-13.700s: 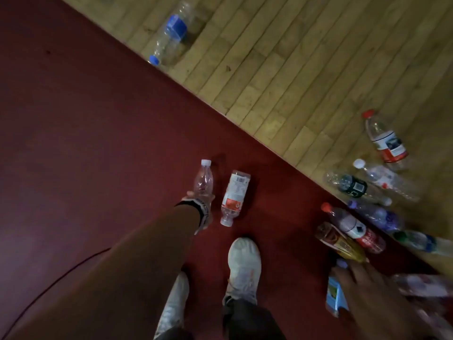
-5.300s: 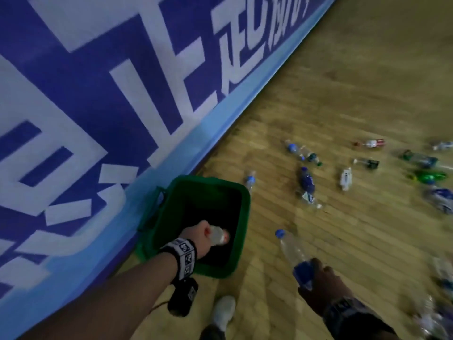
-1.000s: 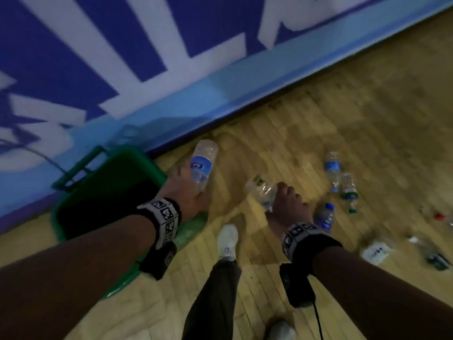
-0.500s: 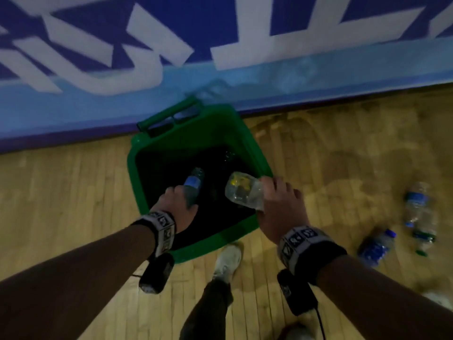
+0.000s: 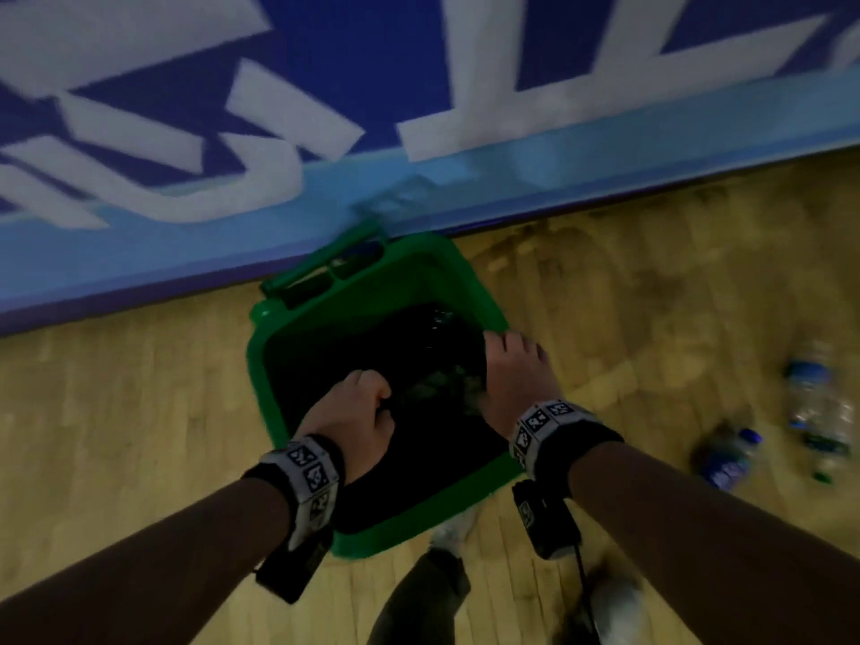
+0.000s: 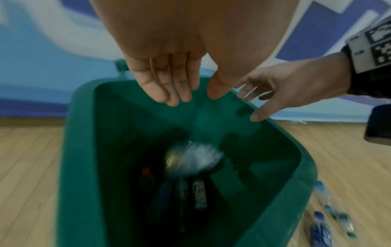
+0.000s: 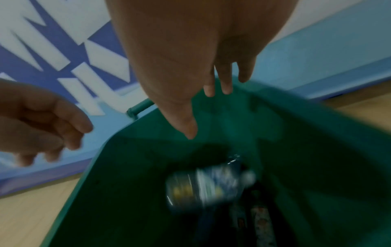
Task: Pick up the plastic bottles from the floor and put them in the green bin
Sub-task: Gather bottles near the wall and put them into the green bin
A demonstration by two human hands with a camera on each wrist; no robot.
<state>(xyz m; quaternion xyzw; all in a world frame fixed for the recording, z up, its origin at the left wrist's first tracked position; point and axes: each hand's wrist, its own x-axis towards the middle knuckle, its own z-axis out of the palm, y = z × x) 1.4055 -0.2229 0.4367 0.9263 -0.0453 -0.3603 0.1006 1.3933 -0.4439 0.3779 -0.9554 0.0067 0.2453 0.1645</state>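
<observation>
bottles (image 6: 193,161) dropped into green bin (image 5: 253,365) | left hand (image 5: 356,423) – right hand (image 5: 514,381) above it, fingers released

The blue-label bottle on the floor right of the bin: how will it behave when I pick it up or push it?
The blue-label bottle lies on its side on the smooth wooden floor, so a push would probably roll it. It looks clear and perhaps empty, so likely light. Thin plastic may dent under a firm grip.

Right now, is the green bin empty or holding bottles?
Holding bottles: the green bin has bottles at its bottom, with a blurred bottle inside above them.
</observation>
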